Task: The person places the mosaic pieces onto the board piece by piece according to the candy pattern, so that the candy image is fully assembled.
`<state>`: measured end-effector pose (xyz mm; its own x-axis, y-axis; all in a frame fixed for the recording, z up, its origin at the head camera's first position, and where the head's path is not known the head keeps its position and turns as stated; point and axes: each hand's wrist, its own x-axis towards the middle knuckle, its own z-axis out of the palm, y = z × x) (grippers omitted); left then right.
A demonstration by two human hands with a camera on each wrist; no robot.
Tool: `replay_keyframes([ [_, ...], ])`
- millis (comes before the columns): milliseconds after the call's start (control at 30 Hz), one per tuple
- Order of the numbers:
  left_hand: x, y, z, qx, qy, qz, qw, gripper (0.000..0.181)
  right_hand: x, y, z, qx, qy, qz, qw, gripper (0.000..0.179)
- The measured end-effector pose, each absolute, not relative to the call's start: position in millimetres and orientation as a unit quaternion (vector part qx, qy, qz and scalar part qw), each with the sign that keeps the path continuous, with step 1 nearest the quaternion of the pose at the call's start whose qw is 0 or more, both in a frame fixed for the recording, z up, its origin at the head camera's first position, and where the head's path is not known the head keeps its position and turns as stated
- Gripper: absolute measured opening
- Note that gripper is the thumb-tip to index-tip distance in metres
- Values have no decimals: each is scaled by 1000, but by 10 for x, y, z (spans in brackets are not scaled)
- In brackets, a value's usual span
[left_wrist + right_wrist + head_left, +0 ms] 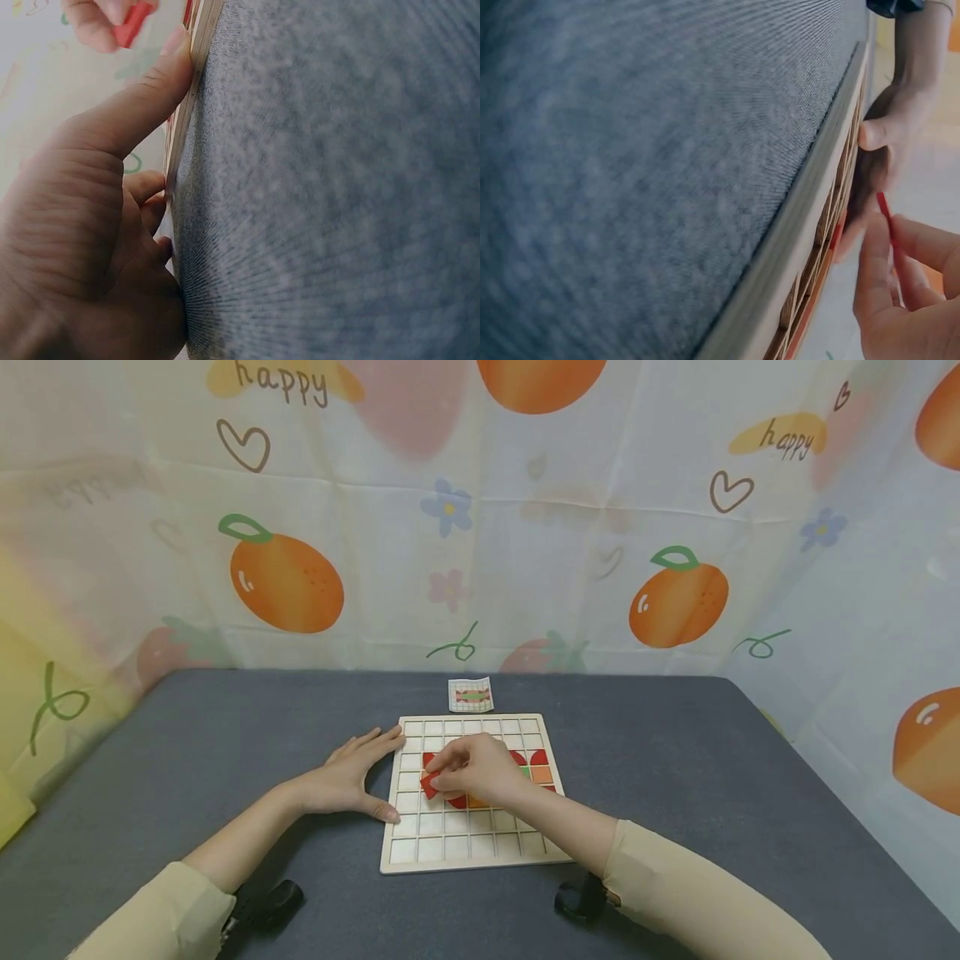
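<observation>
A wooden grid board (431, 850) lies on the table, with several red, orange and green tiles set in its middle rows. My right hand (483, 768) pinches a small flat red tile (428, 785) between thumb and fingers, over the left part of the grid. In the right wrist view that tile (885, 210) is seen edge-on, held above the board. My left hand (341, 783) is spread at the board's left edge, its thumb and fingertips touching the rim. The right hand hides some of the placed tiles.
A small printed card (471, 696) with a coloured grid pattern lies just beyond the board's far edge. The dark grey table (660, 752) surrounds the board. Behind it hangs a patterned curtain (390, 568).
</observation>
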<state>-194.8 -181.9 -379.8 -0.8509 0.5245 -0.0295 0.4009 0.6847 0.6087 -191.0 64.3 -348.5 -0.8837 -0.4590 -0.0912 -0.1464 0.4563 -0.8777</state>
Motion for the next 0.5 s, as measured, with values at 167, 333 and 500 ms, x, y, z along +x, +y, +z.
replay_keyframes([
  [167,-1945,-1826,-3801,250,914,302,102,111,-1920,629,-3538,-158,827,-506,189,12],
  [333,-1944,-1830,-3803,251,914,302,98,111,-1921,617,-3546,-149,835,-495,188,10],
  [500,-1946,-1822,-3805,254,913,306,94,111,-1918,606,-3553,-140,841,-487,192,7],
])
